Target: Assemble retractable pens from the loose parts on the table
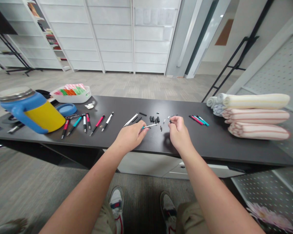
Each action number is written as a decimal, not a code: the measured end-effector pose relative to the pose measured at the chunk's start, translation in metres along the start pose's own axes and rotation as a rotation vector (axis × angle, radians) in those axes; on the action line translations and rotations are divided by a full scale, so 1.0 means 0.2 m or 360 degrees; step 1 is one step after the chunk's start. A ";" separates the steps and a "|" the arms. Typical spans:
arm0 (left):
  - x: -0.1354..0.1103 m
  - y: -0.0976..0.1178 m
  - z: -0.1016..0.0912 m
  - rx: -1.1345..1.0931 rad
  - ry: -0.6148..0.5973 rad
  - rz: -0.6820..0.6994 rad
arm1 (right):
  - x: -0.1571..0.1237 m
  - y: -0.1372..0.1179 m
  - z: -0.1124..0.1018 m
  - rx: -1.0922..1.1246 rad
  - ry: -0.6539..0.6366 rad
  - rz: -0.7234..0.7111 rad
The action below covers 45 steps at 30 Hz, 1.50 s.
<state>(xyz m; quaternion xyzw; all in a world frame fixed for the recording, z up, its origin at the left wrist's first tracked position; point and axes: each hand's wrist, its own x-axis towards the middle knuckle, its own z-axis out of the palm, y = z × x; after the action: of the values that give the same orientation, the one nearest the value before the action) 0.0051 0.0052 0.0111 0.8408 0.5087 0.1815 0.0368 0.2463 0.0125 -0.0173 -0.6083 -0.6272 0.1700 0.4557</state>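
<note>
My left hand [130,135] is closed in a pinch on a thin pen refill [152,125], whose slender silver-white length points right, with a bit of teal at the fingers. My right hand [179,133] pinches a small black pen part [171,121] between thumb and fingertips; its exact kind is too small to tell. Between the hands lie several short black rubber grips [154,119] and tiny dark and clear pen pieces [161,128]. Left of them rest more thin refills [131,119] and black tubes. Pink and teal pen barrels [198,120] lie right of my right hand.
Several whole pens [97,125] lie left on the dark table [209,149]. Beyond them stand a blue-yellow jug [42,113], a blue lid [67,109] and a white basket [86,95] of colourful packets. Crumpled white tissue [89,106] lies nearby. Rolled towels [258,116] are stacked at right.
</note>
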 end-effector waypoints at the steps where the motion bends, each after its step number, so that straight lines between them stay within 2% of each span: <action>1: 0.00 0.00 0.00 -0.0001 -0.0010 -0.0016 | -0.01 -0.01 -0.01 -0.0107 0.0025 0.0027; 3: 0.00 -0.01 0.00 0.0005 -0.0022 -0.0025 | -0.02 -0.04 -0.02 -0.0243 -0.0040 0.0095; 6: 0.00 -0.01 0.01 -0.0023 -0.0003 0.0038 | -0.04 -0.08 -0.02 -0.0518 -0.0245 0.0031; 9: -0.01 0.00 0.01 -0.0034 0.0003 0.0096 | -0.04 -0.10 -0.01 -0.0806 -0.0287 -0.0034; 12: -0.01 0.00 0.00 0.0016 0.0016 0.0089 | -0.05 -0.11 -0.01 -0.0909 -0.0308 -0.0018; 17: -0.02 0.01 -0.01 0.0079 0.0003 0.0073 | -0.05 -0.11 -0.02 -0.0921 -0.0303 -0.0006; 22: -0.02 0.00 -0.01 -0.0005 -0.0008 0.0108 | -0.06 -0.09 -0.03 -0.0933 -0.0274 -0.0038; 30: -0.01 -0.01 0.02 0.0044 -0.0013 0.0190 | -0.09 -0.09 -0.07 -0.0309 -0.0281 -0.0272; 35: -0.01 0.00 0.01 0.0073 -0.0032 0.0199 | -0.11 -0.09 -0.07 -0.0339 -0.0264 -0.0384; 45: -0.01 0.00 0.01 0.0067 -0.0052 0.0184 | -0.09 -0.09 -0.06 -0.0397 -0.0272 -0.0419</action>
<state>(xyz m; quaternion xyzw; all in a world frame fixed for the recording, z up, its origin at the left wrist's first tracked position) 0.0049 0.0040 0.0092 0.8722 0.4623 0.1590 0.0169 0.2425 -0.0126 -0.0045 -0.5561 -0.7540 0.0811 0.3402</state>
